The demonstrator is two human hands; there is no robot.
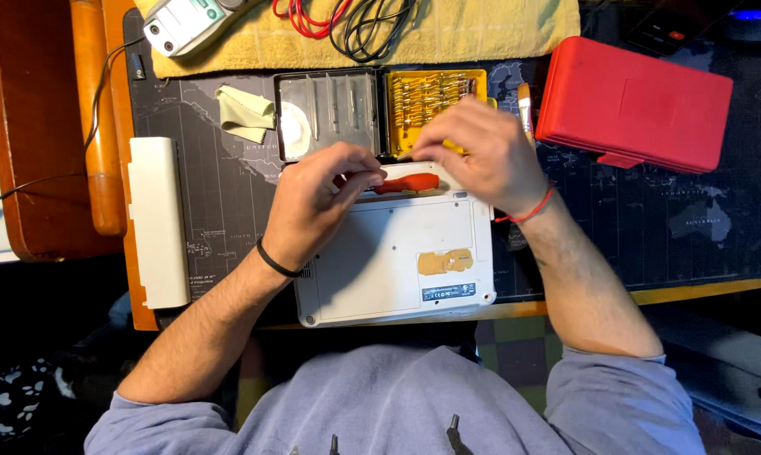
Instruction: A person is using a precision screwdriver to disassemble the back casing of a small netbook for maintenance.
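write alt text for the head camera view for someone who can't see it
Seen from above, a person's left hand and right hand hold an orange-handled screwdriver over the far edge of an upturned white laptop. Behind it lies an open bit case; a closed red case sits to the right.

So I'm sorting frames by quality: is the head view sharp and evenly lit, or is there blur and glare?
Head view: warm, uneven light; the white laptop base is bright but not blown out, the mat's right side falls dark. Both hands, left and right, look slightly soft at the fingers. Bottom corners are near black.
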